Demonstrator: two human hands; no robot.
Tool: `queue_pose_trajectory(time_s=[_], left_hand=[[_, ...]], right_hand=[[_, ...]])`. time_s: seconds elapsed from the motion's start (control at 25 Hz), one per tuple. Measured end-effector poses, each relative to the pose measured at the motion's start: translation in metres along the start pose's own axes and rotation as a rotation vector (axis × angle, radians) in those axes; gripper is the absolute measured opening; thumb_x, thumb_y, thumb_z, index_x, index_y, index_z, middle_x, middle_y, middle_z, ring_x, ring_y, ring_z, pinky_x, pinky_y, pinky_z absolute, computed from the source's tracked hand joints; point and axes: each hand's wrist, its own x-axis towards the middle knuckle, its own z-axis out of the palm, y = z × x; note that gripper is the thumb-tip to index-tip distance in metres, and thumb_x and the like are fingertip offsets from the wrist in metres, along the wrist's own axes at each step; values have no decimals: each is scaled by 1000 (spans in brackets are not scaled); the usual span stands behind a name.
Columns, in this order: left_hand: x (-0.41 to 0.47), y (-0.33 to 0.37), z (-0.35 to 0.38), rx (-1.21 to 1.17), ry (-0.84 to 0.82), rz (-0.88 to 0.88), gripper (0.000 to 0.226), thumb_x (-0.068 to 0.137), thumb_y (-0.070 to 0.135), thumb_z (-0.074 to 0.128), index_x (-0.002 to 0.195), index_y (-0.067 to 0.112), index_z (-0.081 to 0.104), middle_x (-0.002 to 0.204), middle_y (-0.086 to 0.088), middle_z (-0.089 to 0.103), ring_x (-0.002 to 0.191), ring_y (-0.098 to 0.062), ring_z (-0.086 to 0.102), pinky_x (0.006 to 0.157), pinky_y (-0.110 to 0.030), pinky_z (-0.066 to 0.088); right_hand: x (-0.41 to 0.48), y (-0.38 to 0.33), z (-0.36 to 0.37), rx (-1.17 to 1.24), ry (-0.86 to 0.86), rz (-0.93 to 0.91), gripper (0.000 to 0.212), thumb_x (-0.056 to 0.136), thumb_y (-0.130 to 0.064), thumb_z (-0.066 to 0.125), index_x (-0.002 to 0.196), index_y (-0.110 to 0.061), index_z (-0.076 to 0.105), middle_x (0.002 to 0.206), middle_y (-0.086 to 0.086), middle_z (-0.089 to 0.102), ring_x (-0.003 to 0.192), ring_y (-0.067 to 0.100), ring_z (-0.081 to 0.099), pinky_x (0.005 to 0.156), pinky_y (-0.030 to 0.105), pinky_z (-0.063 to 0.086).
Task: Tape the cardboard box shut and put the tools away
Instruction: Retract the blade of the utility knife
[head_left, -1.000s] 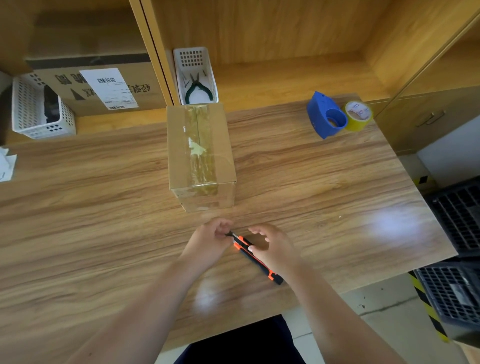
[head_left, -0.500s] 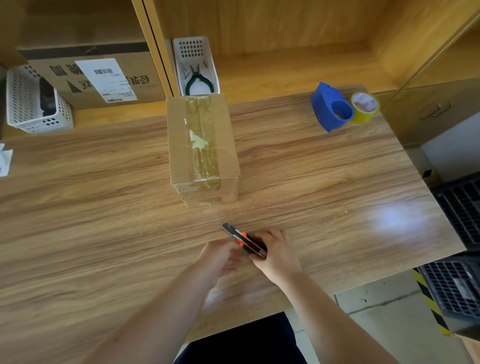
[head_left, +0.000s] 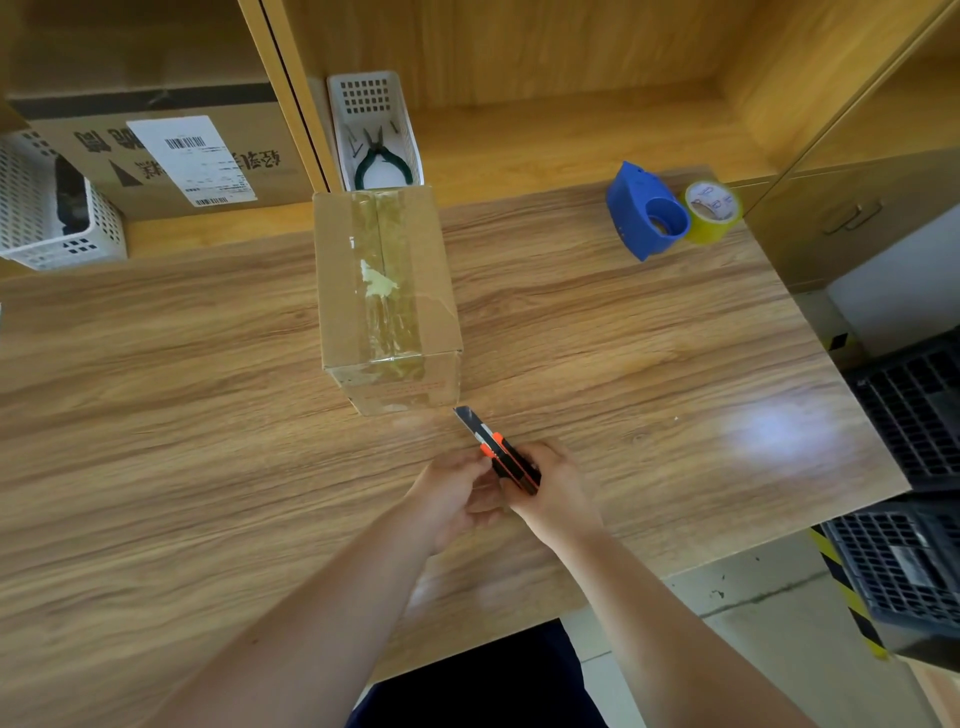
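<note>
A small cardboard box stands on the wooden table, its top seam covered by clear tape that runs down the near face. Just in front of it, my right hand grips an orange and black utility knife by the handle, the blade tip pointing at the box's near right corner. My left hand touches the knife's left side with its fingertips. A blue tape dispenser and a yellow tape roll sit at the table's far right.
A white basket with green-handled pliers stands on the shelf behind the box. A large labelled carton and another white basket are at the far left. Black crates are on the floor to the right.
The knife has swung round in my right hand: its tip now points toward the box and sticks out further. My left hand has slid from the tip down to the handle.
</note>
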Motion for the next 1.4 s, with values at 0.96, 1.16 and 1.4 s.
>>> queue_pose_trajectory(time_s=[0.96,1.16,1.4], left_hand=[[-24,36,50,218,-32,391,23,102,25,48,110,15,68,90,-10,74,75,-26,72,69,-35,60],[-26,41,54,265,-15,401,24,102,27,49,111,18,69,93,-5,75,81,-17,75,68,-29,59],[-27,51,59,295,29,393,21,101,32,50,108,29,69,98,-1,74,88,-15,72,70,-27,52]], right_hand=[[15,-33,-71,672,-280,504,56,90,-55,55,85,-1,71,63,21,65,47,30,58,43,27,47],[17,-34,-74,689,-243,475,49,92,-47,54,87,0,67,54,20,56,38,28,50,42,28,43],[21,-39,-80,686,-235,400,35,95,-33,48,77,-7,65,49,17,53,39,26,46,44,29,41]])
